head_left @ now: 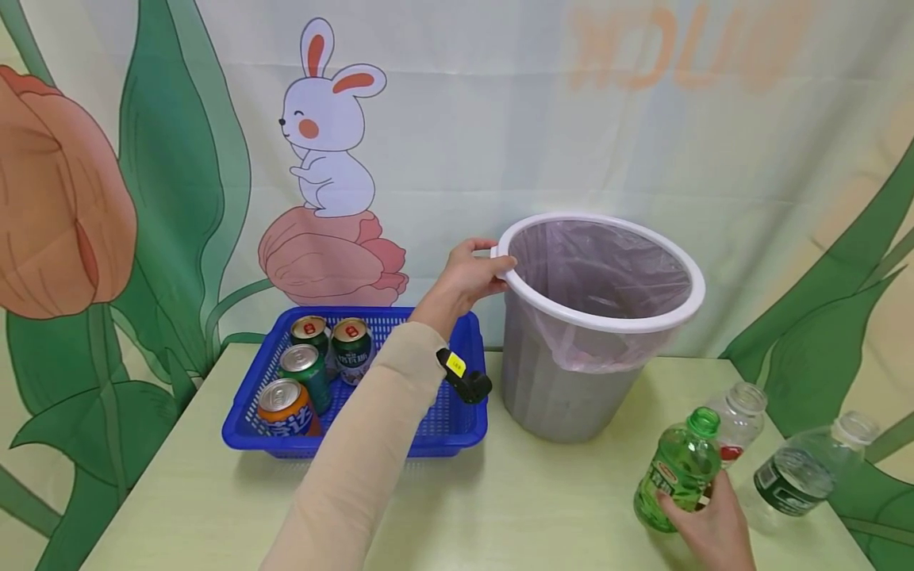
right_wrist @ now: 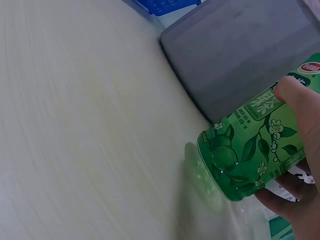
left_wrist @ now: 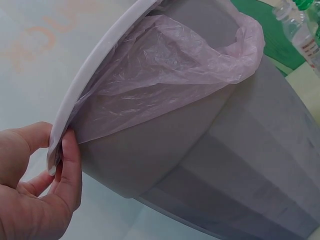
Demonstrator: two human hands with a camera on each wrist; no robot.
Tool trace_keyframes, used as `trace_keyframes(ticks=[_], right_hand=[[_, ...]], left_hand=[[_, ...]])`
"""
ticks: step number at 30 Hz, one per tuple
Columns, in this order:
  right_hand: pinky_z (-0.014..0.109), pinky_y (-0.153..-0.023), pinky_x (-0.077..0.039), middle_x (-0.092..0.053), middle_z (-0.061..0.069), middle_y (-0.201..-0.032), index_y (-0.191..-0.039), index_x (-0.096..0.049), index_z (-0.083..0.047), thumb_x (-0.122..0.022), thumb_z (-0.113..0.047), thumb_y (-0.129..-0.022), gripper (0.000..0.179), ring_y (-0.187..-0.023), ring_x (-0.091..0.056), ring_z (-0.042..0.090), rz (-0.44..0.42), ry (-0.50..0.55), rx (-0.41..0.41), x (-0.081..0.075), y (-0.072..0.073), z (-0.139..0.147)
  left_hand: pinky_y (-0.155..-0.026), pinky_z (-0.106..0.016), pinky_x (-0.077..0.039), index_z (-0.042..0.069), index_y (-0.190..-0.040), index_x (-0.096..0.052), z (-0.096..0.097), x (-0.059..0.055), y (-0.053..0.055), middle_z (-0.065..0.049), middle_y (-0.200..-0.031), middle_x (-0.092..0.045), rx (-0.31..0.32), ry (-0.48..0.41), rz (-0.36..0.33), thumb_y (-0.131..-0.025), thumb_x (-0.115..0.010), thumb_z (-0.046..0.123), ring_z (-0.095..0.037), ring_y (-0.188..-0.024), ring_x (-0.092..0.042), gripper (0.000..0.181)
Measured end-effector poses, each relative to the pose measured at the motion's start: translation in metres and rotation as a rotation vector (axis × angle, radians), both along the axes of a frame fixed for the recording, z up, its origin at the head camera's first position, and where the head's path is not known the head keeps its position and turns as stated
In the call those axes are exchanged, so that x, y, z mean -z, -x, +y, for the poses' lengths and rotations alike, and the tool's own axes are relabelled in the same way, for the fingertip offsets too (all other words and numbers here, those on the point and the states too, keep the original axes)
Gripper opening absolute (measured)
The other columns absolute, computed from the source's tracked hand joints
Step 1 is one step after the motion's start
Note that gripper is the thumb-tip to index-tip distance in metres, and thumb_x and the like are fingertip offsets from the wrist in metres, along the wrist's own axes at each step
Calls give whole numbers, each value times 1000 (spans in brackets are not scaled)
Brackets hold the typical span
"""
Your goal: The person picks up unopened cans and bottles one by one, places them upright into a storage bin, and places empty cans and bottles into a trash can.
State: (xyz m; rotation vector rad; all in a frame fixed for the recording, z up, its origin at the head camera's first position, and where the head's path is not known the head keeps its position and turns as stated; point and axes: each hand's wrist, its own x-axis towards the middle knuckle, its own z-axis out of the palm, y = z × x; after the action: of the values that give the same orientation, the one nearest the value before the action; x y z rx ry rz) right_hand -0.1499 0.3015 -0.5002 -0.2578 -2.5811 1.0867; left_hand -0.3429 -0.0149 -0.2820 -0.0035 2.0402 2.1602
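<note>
My left hand (head_left: 474, 274) pinches the white rim (head_left: 607, 319) of a grey trash can (head_left: 564, 388), thumb on one side and fingers on the other in the left wrist view. A thin pinkish plastic bag (left_wrist: 170, 75) lines the can and folds over its edge. At the right, my right hand (head_left: 714, 519) grips a green plastic bottle (head_left: 678, 472) around its lower half. The bottle has no cap and is slightly tilted. Just behind it stand a clear bottle with a red mark (head_left: 743, 412) and a clear bottle with a dark green label (head_left: 800, 476).
A blue plastic basket (head_left: 457, 440) left of the can holds several drink cans, one an orange can (head_left: 286, 404). My left forearm crosses over the basket. A printed curtain (head_left: 457, 119) hangs behind the pale table (head_left: 514, 507).
</note>
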Motion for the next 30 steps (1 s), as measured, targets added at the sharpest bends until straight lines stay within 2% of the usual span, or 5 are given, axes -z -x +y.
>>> trace_keyframes(ticks=[6, 13, 21, 24, 30], right_hand=[[51, -76, -50, -54, 26, -114, -126, -37, 2, -77, -20, -72, 70, -98, -57, 40, -9, -60, -31, -13, 0, -1], [53, -79, -49, -53, 23, -114, -127, -38, 1, -77, -18, -72, 70, -100, -56, 38, 56, -112, -97, -30, 3, -1], [54, -72, -48, -52, 22, -109, -124, -38, 1, -76, -32, -73, 72, -95, -57, 40, -2, -204, -65, -57, -5, -4], [51, -68, -48, -54, 20, -106, -121, -41, 0, -77, -32, -72, 69, -90, -58, 37, 29, -243, -66, -66, -7, -3], [33, -57, -46, -56, 18, -99, -116, -44, -1, -78, -25, -70, 63, -81, -59, 31, 104, -291, -83, -84, -8, -4]], left_hand=[[-72, -28, -56, 12, -127, -44, -2, -2, 1, -13, -106, -58, -1, 18, -6, -84, -67, 14, -21, -79, -62, 49], [-73, -29, -55, 12, -127, -44, -4, -3, 1, -13, -107, -58, 0, 26, -8, -84, -67, 15, -20, -79, -63, 49], [-71, -28, -55, 12, -127, -45, -2, -2, 1, -13, -105, -59, -3, 14, -17, -84, -67, 14, -20, -78, -62, 48], [-70, -27, -56, 12, -127, -45, -2, -1, 1, -13, -104, -59, -4, 14, -18, -84, -67, 14, -20, -78, -62, 48], [-69, -27, -56, 12, -127, -45, 0, -1, 1, -13, -103, -59, -6, 10, -18, -84, -68, 14, -20, -76, -62, 49]])
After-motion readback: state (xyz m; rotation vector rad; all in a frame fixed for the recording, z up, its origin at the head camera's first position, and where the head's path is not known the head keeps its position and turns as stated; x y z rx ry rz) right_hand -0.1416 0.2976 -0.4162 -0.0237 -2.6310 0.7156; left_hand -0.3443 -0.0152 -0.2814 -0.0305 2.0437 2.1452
